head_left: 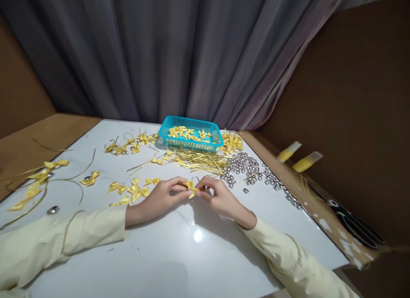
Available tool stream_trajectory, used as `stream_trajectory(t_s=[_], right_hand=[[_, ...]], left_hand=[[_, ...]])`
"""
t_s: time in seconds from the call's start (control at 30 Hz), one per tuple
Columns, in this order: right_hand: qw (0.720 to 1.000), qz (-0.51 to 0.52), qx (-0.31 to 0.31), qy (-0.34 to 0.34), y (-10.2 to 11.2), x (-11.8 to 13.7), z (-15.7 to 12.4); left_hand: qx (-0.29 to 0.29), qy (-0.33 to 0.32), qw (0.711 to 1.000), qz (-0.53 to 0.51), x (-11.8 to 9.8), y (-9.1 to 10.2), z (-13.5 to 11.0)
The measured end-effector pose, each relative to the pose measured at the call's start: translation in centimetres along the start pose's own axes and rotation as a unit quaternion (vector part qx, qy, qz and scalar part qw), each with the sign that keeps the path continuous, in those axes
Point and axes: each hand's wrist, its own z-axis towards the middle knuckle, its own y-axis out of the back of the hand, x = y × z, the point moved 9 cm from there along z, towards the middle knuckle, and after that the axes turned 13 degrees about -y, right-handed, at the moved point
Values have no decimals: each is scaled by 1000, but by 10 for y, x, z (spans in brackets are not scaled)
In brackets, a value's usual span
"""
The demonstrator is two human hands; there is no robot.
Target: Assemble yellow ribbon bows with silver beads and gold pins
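Observation:
Just above the white tabletop, my left hand (167, 196) pinches a yellow ribbon bow (190, 186) from its left side. My right hand (217, 196) grips the same bow from the right, thumb and forefinger closed on it. A thin gold loop (195, 178) stands up from the bow between both sets of fingertips. Part of the bow is hidden by my fingers. Left of my left hand lie several loose yellow bows (136, 190). Beyond my hands is a bundle of gold wire ties (201, 160), with many silver beads (245, 165) to its right.
A turquoise basket (163, 131) holding yellow bows stands at the back. Finished-looking looped bows (120, 149) lie left of it. Black scissors (355, 227) and two yellow-filled tubes (307, 162) rest on the brown surface at right. A grey curtain (160, 54) hangs behind.

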Motion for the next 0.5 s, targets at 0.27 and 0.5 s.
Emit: stream_trajectory(t_s=[0.27, 0.5], right_hand=[[1000, -5, 10, 0, -1, -1, 0], [999, -32, -2, -8, 5, 1, 0]], left_hand=[[11, -22, 1000, 12, -2, -2, -2], [21, -8, 1000, -14, 3, -2, 1]])
